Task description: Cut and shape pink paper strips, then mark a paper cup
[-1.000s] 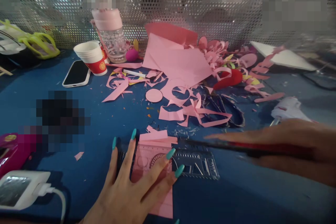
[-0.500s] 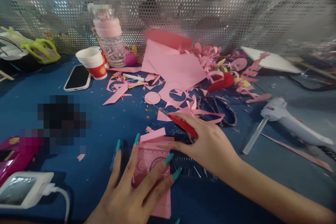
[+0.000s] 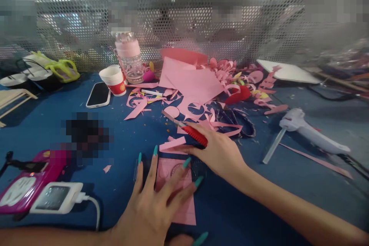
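Observation:
My left hand (image 3: 152,196) lies with fingers spread on a clear plastic stencil ruler (image 3: 176,169), pressing it over a pink paper sheet (image 3: 186,211). Part of the sheet is hidden under the fingers. My right hand (image 3: 220,150) grips a red utility knife (image 3: 196,135), its blade out and pointing up to the left, above the table. The right thumb reaches to a narrow pink paper strip (image 3: 173,145) just beyond the sheet's far edge; whether it touches is unclear. A cut pink paper disc (image 3: 172,112) lies near the blade tip.
Pink paper sheets (image 3: 196,82) and scraps fill the back. A glue gun (image 3: 305,130) lies right. Left are a phone (image 3: 98,95), paper cups (image 3: 113,80), a water bottle (image 3: 129,59) and a white device (image 3: 57,198) with a cable. A perforated metal screen (image 3: 184,19) stands behind.
My right hand has pushed the pink strip off the sheet's far edge, leaving a gap. The left hand stays spread on the ruler. The whole view has shifted slightly.

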A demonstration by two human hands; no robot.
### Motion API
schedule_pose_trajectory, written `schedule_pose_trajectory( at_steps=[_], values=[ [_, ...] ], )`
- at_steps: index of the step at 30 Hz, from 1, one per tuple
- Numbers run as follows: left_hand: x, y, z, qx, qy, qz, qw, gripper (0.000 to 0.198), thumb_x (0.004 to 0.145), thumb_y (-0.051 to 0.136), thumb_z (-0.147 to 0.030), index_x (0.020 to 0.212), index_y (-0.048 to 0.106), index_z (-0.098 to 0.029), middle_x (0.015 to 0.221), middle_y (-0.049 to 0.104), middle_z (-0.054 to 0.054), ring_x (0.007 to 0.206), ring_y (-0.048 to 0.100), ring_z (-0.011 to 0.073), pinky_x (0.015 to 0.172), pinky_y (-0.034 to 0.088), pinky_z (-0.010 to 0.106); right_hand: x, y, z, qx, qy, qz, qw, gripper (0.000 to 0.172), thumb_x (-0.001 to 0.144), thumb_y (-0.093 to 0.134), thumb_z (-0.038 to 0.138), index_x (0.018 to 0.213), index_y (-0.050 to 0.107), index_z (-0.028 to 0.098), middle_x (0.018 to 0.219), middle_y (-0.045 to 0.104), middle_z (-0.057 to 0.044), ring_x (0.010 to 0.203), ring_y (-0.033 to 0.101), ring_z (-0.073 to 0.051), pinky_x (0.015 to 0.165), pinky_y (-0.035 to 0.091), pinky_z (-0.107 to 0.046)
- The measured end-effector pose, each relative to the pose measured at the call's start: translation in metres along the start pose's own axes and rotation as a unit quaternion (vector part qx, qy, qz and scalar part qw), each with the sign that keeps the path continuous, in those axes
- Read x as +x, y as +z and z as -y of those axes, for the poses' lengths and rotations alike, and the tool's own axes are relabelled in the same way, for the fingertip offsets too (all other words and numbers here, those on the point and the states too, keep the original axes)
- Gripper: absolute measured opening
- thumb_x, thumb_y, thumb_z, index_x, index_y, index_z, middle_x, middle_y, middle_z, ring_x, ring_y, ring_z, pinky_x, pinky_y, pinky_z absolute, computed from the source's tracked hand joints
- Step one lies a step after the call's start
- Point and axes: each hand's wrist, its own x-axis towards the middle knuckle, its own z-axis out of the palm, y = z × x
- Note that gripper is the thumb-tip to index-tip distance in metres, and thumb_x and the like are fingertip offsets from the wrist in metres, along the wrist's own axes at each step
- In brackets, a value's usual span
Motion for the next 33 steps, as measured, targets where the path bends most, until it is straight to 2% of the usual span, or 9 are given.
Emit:
schedule_pose_trajectory(
  at_steps=[4,10,14,18,24,26,29,31,33],
  values=[
    [0.006,-0.012,0.007,-0.034,0.023,0.040,0.998,0.074,0.076,0.043,-0.059,0.139,0.017,-0.030,0.146,0.023,0.003,0.124,0.012,0.0535,0.084,0.022,0.073,-0.002,0.003,-0.001,-0.009,0.003,-0.018,1.000,0.051,0.074,0.056,0.051,0.120,0.050,0.030,0.105,0.067,-0.004,0.091,0.063,-0.029,0.064,0.050,-0.037],
    [0.005,-0.010,0.003,-0.031,0.010,0.023,0.999,0.065,0.080,0.047,-0.044,0.138,0.020,-0.031,0.144,0.029,0.000,0.128,0.006,0.0481,0.090,0.020,0.071,-0.001,0.002,-0.005,0.013,-0.018,-0.032,0.999,0.056,0.072,0.059,0.050,0.120,0.050,0.023,0.112,0.063,-0.008,0.097,0.061,-0.029,0.071,0.051,-0.039],
    [0.006,-0.009,0.006,-0.039,0.034,0.014,0.999,0.058,0.083,0.047,-0.037,0.136,0.024,-0.033,0.141,0.034,-0.003,0.130,0.010,0.0424,0.095,0.019,0.067,0.000,0.002,-0.008,0.032,-0.035,-0.034,0.998,0.053,0.069,0.062,0.048,0.115,0.053,0.023,0.104,0.066,-0.007,0.091,0.063,-0.028,0.069,0.051,-0.039],
    [0.012,-0.014,0.014,-0.054,0.028,0.029,0.998,0.055,0.086,0.045,-0.032,0.136,0.022,-0.035,0.142,0.032,-0.005,0.131,0.013,0.0386,0.096,0.024,0.064,0.003,0.001,-0.010,0.068,-0.023,-0.084,0.994,0.042,0.076,0.057,0.044,0.110,0.054,0.019,0.103,0.066,-0.008,0.091,0.062,-0.026,0.074,0.049,-0.037],
    [0.025,-0.019,0.021,-0.069,0.001,0.057,0.996,0.051,0.088,0.043,-0.034,0.135,0.024,-0.036,0.142,0.032,-0.007,0.130,0.019,0.0365,0.095,0.029,0.063,0.005,-0.004,-0.014,0.104,-0.007,-0.144,0.984,0.026,0.082,0.049,0.040,0.090,0.056,0.017,0.076,0.063,-0.006,0.067,0.059,-0.020,0.061,0.045,-0.030],
    [0.027,-0.018,0.021,-0.066,-0.001,0.052,0.996,0.050,0.088,0.044,-0.032,0.134,0.026,-0.036,0.140,0.035,-0.006,0.130,0.022,0.0343,0.096,0.030,0.061,0.003,-0.005,-0.015,0.136,-0.010,-0.138,0.981,0.023,0.084,0.044,0.038,0.081,0.054,0.017,0.065,0.058,-0.003,0.057,0.054,-0.016,0.054,0.042,-0.027],
    [0.025,-0.016,0.020,-0.055,0.000,0.037,0.998,0.048,0.088,0.044,-0.031,0.133,0.029,-0.035,0.138,0.039,-0.006,0.128,0.028,0.0320,0.097,0.031,0.059,0.000,-0.005,-0.014,0.235,-0.011,-0.083,0.968,0.023,0.085,0.043,0.039,0.079,0.051,0.017,0.054,0.050,0.002,0.047,0.046,-0.012,0.046,0.037,-0.023],
    [0.023,-0.015,0.018,-0.050,0.003,0.034,0.998,0.049,0.088,0.043,-0.030,0.134,0.029,-0.032,0.138,0.038,-0.005,0.128,0.029,0.0324,0.097,0.031,0.059,-0.001,-0.006,-0.012,0.294,-0.014,-0.040,0.955,0.024,0.086,0.042,0.039,0.082,0.051,0.017,0.054,0.050,0.003,0.046,0.046,-0.011,0.046,0.038,-0.023],
    [0.022,-0.016,0.017,-0.054,0.007,0.040,0.998,0.052,0.087,0.044,-0.031,0.136,0.026,-0.029,0.140,0.035,-0.004,0.128,0.026,0.0346,0.096,0.030,0.062,-0.002,-0.007,-0.010,0.310,-0.023,-0.016,0.950,0.025,0.087,0.042,0.039,0.083,0.052,0.017,0.061,0.054,0.000,0.054,0.050,-0.013,0.053,0.042,-0.024]
  ],
)
